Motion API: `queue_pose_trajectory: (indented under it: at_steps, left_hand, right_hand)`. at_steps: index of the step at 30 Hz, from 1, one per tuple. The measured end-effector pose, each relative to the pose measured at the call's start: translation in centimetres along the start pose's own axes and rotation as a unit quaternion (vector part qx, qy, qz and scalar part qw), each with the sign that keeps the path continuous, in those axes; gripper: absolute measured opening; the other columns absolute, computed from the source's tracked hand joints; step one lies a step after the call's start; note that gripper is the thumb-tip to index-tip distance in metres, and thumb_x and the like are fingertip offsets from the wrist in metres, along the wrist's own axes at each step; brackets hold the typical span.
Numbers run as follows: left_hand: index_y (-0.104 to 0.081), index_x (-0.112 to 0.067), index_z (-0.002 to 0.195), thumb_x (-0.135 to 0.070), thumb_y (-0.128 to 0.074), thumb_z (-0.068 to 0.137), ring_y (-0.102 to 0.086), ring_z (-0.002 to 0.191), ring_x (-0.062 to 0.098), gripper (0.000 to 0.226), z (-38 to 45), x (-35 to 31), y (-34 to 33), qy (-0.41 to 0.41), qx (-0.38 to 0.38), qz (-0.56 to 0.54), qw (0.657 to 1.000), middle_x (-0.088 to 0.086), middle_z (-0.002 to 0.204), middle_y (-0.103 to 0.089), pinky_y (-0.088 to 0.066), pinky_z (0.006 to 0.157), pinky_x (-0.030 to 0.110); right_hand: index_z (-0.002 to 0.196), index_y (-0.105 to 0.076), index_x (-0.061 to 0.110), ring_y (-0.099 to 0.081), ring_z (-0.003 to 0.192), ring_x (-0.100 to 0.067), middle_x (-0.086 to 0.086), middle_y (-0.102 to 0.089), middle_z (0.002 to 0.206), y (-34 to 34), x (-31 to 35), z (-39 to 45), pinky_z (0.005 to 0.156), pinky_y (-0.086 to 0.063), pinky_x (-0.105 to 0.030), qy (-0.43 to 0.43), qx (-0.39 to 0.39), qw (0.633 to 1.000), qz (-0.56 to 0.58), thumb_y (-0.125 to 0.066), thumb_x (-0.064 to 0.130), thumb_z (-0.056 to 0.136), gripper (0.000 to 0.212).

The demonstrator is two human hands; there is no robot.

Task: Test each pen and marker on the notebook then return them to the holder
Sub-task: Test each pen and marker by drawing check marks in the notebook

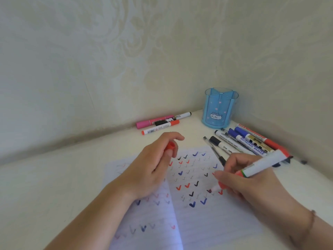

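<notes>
The right hand point(239, 179) gripped a red marker point(252, 170) with its tip on the notebook point(198, 222), and a light, short stroke in a bare spot between the ticks would test it best. The left hand point(153, 168) pressed the page flat and pinched the red cap point(170, 146). The blue holder point(220, 107) stood well apart by the wall, with loose pens point(241, 141) lying between it and the hand, and three markers point(162, 121) further left.

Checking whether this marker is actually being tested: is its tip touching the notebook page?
Touching. The head view shows the red marker, held in the right hand, with its tip meeting the notebook page beside a fresh red tick.
</notes>
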State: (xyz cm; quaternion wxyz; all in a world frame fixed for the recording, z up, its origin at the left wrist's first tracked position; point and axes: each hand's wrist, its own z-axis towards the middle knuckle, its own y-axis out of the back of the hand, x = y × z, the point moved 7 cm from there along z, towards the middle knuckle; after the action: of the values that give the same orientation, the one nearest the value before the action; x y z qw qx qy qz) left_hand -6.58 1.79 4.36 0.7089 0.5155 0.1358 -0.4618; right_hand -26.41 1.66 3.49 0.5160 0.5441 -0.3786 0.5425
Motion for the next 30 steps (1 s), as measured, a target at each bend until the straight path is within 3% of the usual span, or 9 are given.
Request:
queue_pose_trajectory:
  at_steps: [5, 8, 11, 15, 19, 22, 24, 27, 30]
  left_hand:
    - [-0.043, -0.036, 0.132, -0.014, -0.05, 0.099, -0.055, 0.084, 0.002, 0.039, 0.3, 0.3, -0.3, 0.015, 0.009, 0.027, 0.999, -0.017, 0.095, -0.059, -0.037, 0.074, 0.008]
    - [-0.047, -0.031, 0.132, -0.013, -0.058, 0.096, -0.054, 0.076, -0.01, 0.041, 0.3, 0.2, -0.5, 0.019, 0.017, 0.037, 0.999, -0.017, 0.094, -0.063, -0.037, 0.07, 0.004]
    - [-0.049, -0.03, 0.13, -0.015, -0.064, 0.093, -0.056, 0.077, -0.008, 0.042, 0.5, 0.3, -0.5, 0.02, 0.011, 0.029, 0.999, -0.017, 0.093, -0.066, -0.037, 0.07, 0.004]
    - [-0.052, -0.027, 0.126, -0.015, -0.068, 0.091, -0.055, 0.077, -0.007, 0.041, 0.5, 0.5, -0.5, 0.025, 0.011, 0.034, 0.999, -0.016, 0.092, -0.068, -0.036, 0.07, 0.004]
    - [-0.053, -0.038, 0.107, -0.025, -0.071, 0.088, -0.058, 0.072, 0.008, 0.03, 0.5, 0.7, -0.5, 0.029, 0.011, 0.03, 0.999, -0.02, 0.092, -0.07, -0.04, 0.066, 0.011]
    - [-0.055, -0.039, 0.097, -0.029, -0.074, 0.085, -0.064, 0.076, 0.023, 0.025, 0.5, 1.0, -0.6, 0.036, 0.017, 0.023, 0.999, -0.024, 0.094, -0.069, -0.049, 0.07, 0.031]
    - [-0.058, -0.039, 0.097, -0.029, -0.076, 0.084, -0.064, 0.081, 0.017, 0.025, 0.5, 0.9, -0.6, 0.031, 0.017, 0.021, 0.999, -0.023, 0.095, -0.068, -0.05, 0.074, 0.031]
    - [-0.06, -0.035, 0.1, -0.029, -0.075, 0.084, -0.062, 0.087, 0.013, 0.023, 0.5, 0.7, -0.6, 0.013, 0.016, 0.021, 1.0, -0.022, 0.096, -0.066, -0.051, 0.074, 0.031]
    - [-0.059, -0.037, 0.1, -0.028, -0.075, 0.084, -0.06, 0.083, 0.016, 0.025, 0.5, 0.4, -0.7, -0.009, 0.011, 0.025, 1.0, -0.018, 0.096, -0.065, -0.05, 0.073, 0.029]
  right_hand:
    - [0.047, -0.048, 0.005, -0.055, 0.045, -0.006, -0.003, -0.06, 0.044, -0.2, -0.4, 0.2, 0.049, -0.04, -0.014, 0.013, 0.004, 0.993, -0.113, -0.072, -0.004, 0.075, 0.038]
    - [0.045, -0.049, 0.011, -0.056, 0.047, -0.01, 0.0, -0.058, 0.044, -0.1, -0.6, 0.4, 0.047, -0.039, -0.011, 0.018, 0.003, 0.991, -0.13, -0.071, -0.005, 0.075, 0.04]
    - [0.042, -0.047, 0.015, -0.063, 0.053, -0.021, 0.0, -0.057, 0.044, -0.1, -0.6, 0.4, 0.047, -0.039, -0.01, 0.02, 0.012, 0.991, -0.135, -0.069, -0.008, 0.074, 0.045]
    - [0.044, -0.045, 0.011, -0.053, 0.047, -0.01, -0.002, -0.051, 0.044, 0.2, -0.9, 0.6, 0.047, -0.038, -0.012, 0.011, 0.007, 0.991, -0.135, -0.067, -0.009, 0.073, 0.042]
    - [0.052, -0.041, 0.0, -0.054, 0.041, -0.004, 0.001, -0.048, 0.042, 0.3, -0.9, 0.7, 0.046, -0.036, -0.019, 0.005, -0.016, 0.996, -0.083, -0.071, -0.004, 0.076, 0.038]
    - [0.059, -0.054, 0.004, -0.041, 0.039, -0.012, 0.0, -0.053, 0.044, 0.7, -0.2, 0.6, 0.04, -0.031, -0.019, 0.018, -0.031, 0.999, 0.033, -0.084, 0.026, 0.069, 0.038]
    - [0.071, -0.067, 0.01, -0.038, 0.043, -0.013, -0.003, -0.057, 0.05, 0.5, 0.5, 0.5, 0.04, -0.028, -0.017, 0.036, -0.005, 0.997, 0.066, -0.087, 0.043, 0.056, 0.042]
    - [0.086, -0.077, 0.015, -0.051, 0.051, -0.023, -0.015, -0.068, 0.067, 0.1, 1.2, 0.4, 0.043, -0.027, -0.021, 0.046, 0.043, 0.994, 0.092, -0.073, 0.029, 0.07, 0.022]
    - [0.083, -0.076, 0.021, -0.052, 0.05, -0.029, -0.019, -0.071, 0.072, 0.2, 0.9, 0.7, 0.042, -0.027, -0.022, 0.053, 0.042, 0.993, 0.098, -0.053, 0.015, 0.074, 0.025]
